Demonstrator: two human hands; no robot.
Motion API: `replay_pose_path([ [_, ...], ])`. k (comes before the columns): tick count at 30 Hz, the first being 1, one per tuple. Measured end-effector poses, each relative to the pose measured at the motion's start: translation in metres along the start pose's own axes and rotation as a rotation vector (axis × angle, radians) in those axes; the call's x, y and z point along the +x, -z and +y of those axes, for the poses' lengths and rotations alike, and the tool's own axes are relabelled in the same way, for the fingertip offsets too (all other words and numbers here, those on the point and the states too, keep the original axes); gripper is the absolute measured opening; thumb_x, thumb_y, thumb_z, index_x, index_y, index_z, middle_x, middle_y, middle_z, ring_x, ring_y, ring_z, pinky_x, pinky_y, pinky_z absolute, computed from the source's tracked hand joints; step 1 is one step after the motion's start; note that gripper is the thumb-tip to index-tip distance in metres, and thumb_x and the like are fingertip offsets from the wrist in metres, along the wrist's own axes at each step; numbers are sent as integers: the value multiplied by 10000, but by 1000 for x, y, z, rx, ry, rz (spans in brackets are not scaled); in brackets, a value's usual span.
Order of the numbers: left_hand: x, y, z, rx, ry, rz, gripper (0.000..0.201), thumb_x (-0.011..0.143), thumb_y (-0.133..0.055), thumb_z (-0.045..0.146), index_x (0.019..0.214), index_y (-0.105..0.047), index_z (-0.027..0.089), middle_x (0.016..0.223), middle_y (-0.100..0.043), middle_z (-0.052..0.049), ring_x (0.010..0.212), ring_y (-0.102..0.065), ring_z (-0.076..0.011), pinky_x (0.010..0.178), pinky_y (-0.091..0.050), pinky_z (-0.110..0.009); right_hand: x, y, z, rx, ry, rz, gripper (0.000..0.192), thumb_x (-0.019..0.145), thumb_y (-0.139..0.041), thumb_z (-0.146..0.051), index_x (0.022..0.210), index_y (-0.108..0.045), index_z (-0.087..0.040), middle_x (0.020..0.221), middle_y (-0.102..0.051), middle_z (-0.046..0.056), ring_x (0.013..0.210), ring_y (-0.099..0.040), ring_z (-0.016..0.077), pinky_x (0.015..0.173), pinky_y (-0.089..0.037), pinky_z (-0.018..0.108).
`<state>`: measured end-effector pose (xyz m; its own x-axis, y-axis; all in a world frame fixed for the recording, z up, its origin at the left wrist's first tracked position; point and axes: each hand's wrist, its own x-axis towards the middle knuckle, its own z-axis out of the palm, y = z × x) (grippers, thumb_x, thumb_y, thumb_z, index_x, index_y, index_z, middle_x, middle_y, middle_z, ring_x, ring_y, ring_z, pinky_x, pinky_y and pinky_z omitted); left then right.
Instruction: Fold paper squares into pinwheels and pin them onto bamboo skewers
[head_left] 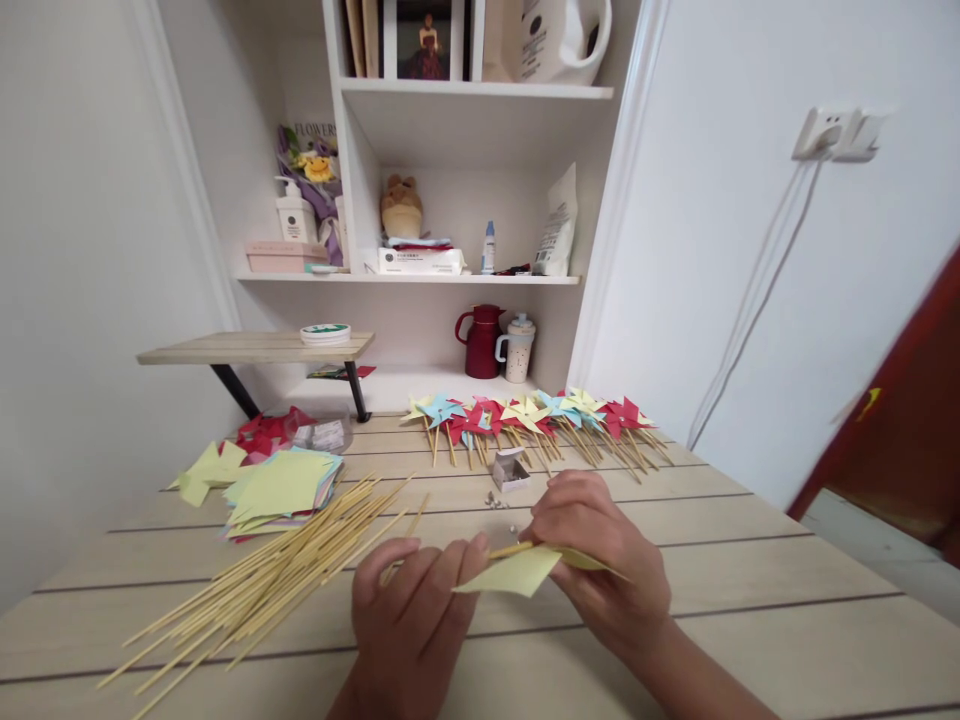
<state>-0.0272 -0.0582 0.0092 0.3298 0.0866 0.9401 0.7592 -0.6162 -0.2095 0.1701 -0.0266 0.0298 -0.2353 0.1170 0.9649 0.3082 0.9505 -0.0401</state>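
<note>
Yellow paper [514, 575] sits above the surface [765, 570], pinched in our right hand [607, 560] beside the stick [510, 550]; our left hand [416, 605] grips that. We're likely pinning; next needs steady alignment.

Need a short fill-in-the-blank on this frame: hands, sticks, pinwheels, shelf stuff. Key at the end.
1. The paper in the right hand is ____.
2. In the picture, the pile of loose sticks lies to the ____ of the left hand.
3. The pinwheels come in yellow, blue and ____.
4. In the picture, the lidded cup stands to the ____ of the dark red jug.

Missing words: yellow; left; red; right.
</note>
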Motion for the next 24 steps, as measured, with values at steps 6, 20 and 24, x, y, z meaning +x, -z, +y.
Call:
replay_pose_path([
  [6,-4,-1,4,18,69,34,291,965,-439,66,1045,-691,188,896,-781,23,790,-636,-86,1042,-259,-308,-5,2,1,-30,21,-53,192,948,-540,-232,1106,-635,-178,793,-706,53,789,-613,206,816,-474,442],
  [20,-4,-6,4,-8,62,75,231,928,-519,61,914,-703,200,891,-780,12,807,-631,-114,995,-282,-341,1,-1,-2,-186,78,-45,167,971,-491,-233,993,-651,-189,718,-694,30,722,-615,181,824,-463,402],
  [24,-5,-21,-1,-29,176,27,182,919,-555,119,863,-689,228,740,-746,34,701,-620,-126,934,-307,-355,-6,-8,16,-210,0,-98,140,958,-526,-235,911,-655,-209,694,-681,12,711,-606,175,869,-434,405],
])
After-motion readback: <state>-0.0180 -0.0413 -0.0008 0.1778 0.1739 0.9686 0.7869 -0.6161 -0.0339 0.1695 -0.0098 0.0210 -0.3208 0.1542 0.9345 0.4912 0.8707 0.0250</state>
